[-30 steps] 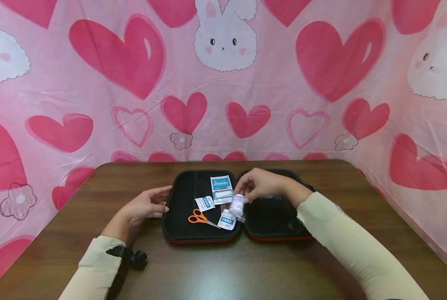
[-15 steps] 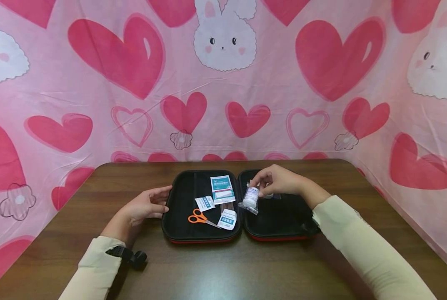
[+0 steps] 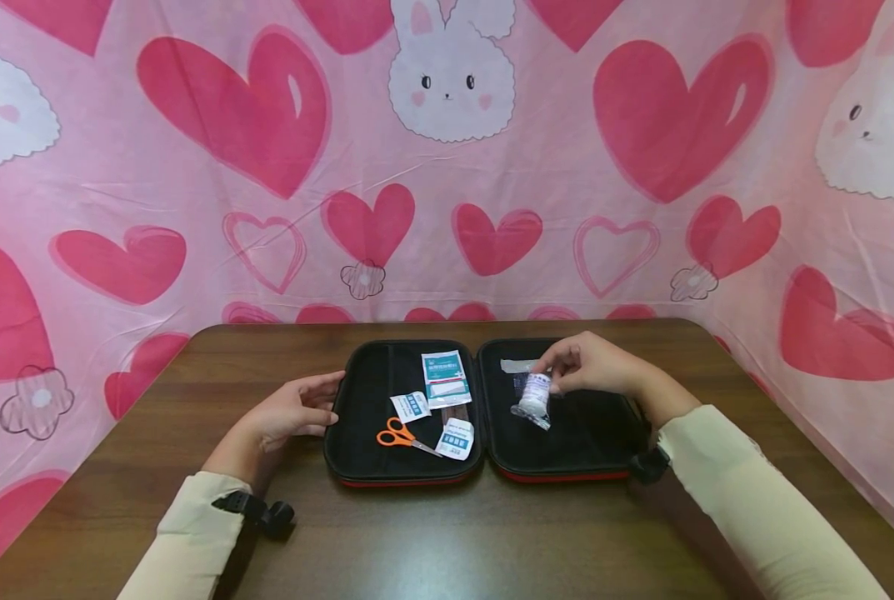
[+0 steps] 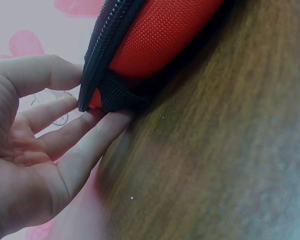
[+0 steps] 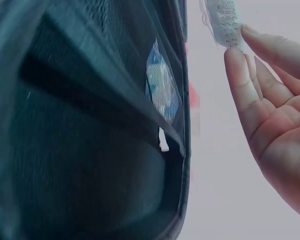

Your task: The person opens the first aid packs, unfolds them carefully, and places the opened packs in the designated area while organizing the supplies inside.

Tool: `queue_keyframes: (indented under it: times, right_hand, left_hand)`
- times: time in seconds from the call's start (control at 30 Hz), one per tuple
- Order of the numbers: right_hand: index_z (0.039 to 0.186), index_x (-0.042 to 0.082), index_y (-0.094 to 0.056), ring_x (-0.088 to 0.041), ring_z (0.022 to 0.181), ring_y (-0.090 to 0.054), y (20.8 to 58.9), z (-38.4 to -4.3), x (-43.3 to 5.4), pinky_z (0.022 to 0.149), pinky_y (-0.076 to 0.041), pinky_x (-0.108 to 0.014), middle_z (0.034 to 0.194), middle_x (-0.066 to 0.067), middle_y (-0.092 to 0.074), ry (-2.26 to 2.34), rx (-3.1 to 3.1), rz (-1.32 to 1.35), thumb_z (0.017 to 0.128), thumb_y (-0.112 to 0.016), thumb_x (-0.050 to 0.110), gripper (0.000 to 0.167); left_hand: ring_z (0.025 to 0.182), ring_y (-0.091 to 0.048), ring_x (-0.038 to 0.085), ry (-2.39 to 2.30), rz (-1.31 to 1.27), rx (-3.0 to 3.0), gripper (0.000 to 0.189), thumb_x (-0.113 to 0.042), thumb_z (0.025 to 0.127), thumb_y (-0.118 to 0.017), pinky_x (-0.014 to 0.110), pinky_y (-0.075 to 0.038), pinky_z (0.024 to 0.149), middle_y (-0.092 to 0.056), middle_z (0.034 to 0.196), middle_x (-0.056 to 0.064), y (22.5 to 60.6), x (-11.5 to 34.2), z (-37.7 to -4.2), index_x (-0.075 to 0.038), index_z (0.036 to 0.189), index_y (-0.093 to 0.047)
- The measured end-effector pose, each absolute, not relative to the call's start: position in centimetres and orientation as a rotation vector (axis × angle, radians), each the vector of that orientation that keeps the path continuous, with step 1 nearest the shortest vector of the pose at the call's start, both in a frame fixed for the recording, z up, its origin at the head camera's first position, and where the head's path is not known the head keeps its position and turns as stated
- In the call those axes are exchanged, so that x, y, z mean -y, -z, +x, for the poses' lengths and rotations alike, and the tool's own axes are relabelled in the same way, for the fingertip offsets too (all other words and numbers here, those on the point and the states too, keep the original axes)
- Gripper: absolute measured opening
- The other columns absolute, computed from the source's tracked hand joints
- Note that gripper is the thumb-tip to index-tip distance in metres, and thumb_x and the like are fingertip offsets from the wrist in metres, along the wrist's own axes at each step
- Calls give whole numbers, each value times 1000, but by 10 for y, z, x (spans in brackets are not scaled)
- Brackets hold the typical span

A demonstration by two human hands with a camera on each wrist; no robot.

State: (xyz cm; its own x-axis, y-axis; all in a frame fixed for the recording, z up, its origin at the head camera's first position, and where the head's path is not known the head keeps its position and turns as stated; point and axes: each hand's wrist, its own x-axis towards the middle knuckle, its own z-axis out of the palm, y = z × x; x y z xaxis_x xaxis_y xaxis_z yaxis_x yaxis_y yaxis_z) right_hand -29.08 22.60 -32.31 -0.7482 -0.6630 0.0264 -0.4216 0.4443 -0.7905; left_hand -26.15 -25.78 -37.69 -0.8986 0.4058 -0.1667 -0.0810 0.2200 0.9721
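Note:
My right hand (image 3: 595,363) pinches a wrapped white bandage roll (image 3: 536,393) over the right half of a first-aid case (image 3: 566,454). In the right wrist view, thumb and fingertips grip the edge of its clear, date-printed wrapper (image 5: 226,22). My left hand (image 3: 297,410) rests its fairly straight fingertips against the case's left edge, and the left wrist view shows them at the zipped red side (image 4: 155,45). Orange-handled scissors (image 3: 397,433), two small white packets, a larger teal-and-white packet (image 3: 445,377) and a brownish strip lie in the left half.
The case lies unfolded on a brown wooden table (image 3: 417,533). Inside its right half, a clear packet (image 3: 517,366) shows behind the hand; the right wrist view has a blue-white packet (image 5: 161,82) behind mesh. A pink heart-patterned cloth (image 3: 447,175) hangs behind the table.
My right hand has carried the bandage roll rightward, from over the left half's inner edge to over the right half. The left hand and the other contents stay put.

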Motion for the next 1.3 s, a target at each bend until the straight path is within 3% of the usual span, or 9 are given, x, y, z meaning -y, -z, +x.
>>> queue_keyframes:
  times: [1.3]
  right_hand:
    - [107,-6,-67,-18,72,-62,332,-265,-304,67,-56,-29,84,-11,-68,1232,-2670,-558,80,-79,7,33]
  left_hand:
    - [106,-58,24,-1727,308,-2111,78,6,85,-67,36,-57,79,-32,147,35,378,259,-263,4,151,-26]
